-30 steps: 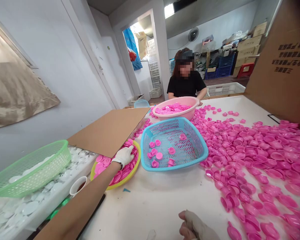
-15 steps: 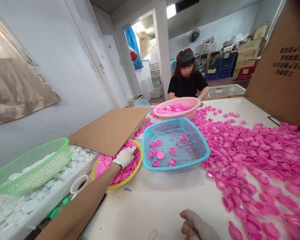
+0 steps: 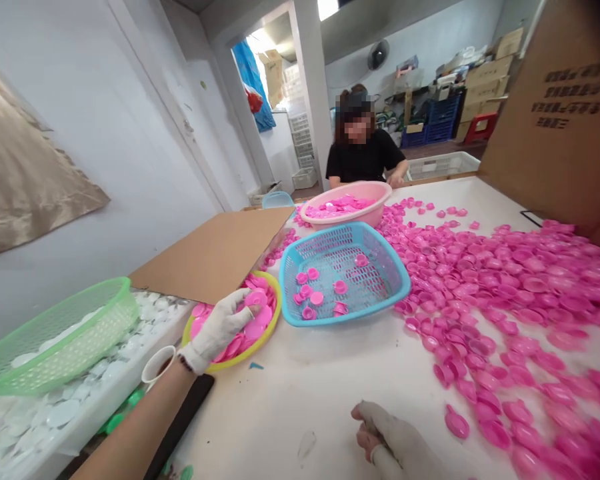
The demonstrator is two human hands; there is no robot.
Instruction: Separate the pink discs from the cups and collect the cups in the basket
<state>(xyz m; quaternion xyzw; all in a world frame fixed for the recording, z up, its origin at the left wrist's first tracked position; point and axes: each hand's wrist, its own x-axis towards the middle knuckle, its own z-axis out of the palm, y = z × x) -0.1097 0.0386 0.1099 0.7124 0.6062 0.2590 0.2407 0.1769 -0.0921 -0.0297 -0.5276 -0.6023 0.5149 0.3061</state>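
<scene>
My left hand (image 3: 219,335), in a white glove, is over the yellow basin (image 3: 278,313) of flat pink saucers (image 3: 233,347). Its thumb and fingers close on a pink saucer (image 3: 255,298) at the basin's far side. Low in the view, my right hand (image 3: 397,437), gloved with bare fingertips, hangs above the white table with its fingers loosely bent and apart; nothing shows in it. Between the basin and the heap of pink toy cups (image 3: 485,280) stands a blue basket (image 3: 347,320) holding several small pink cups (image 3: 340,287).
Across the table sits a person (image 3: 365,150) in black, behind a pink basin (image 3: 350,217) of pink pieces. A cardboard sheet (image 3: 215,253) overhangs the yellow basin. At left are a green basket (image 3: 80,333), white pieces (image 3: 63,412) and a cup of dark liquid (image 3: 157,363). A large carton (image 3: 555,153) rises at right.
My left hand has drawn back toward me and lifted from the pile, now pinching a saucer. My right hand stays about where it was. The view has shifted slightly.
</scene>
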